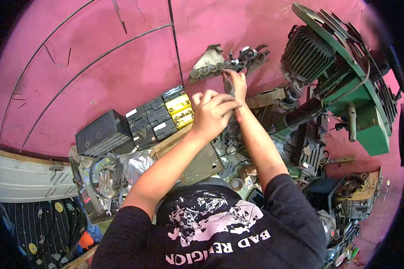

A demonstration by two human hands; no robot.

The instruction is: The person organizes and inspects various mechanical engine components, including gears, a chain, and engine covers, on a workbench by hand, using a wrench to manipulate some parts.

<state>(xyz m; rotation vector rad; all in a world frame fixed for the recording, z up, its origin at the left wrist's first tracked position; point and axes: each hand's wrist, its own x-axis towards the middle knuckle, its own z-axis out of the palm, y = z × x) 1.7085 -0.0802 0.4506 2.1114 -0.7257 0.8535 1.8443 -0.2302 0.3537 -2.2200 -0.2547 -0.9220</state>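
My left hand point(212, 111) is raised in front of me with its fingers curled together, close to my right wrist. Whatever lies inside those fingers, if anything, is hidden. My right hand point(236, 84) is a little farther out, its fingers bent around a small dark grey piece point(228, 85) whose kind I cannot make out. Just beyond the right hand, a row of round metal cylinders point(204, 71) and some dark metal parts point(248, 56) sit against the pink wall.
Black and yellow batteries point(178, 104) are stacked left of my hands, beside a large black box point(104, 131). A green machine with a finned motor point(309, 48) stands at right. Below my arms is a cluttered bench with a metal plate point(199, 167) and a tape roll point(236, 184).
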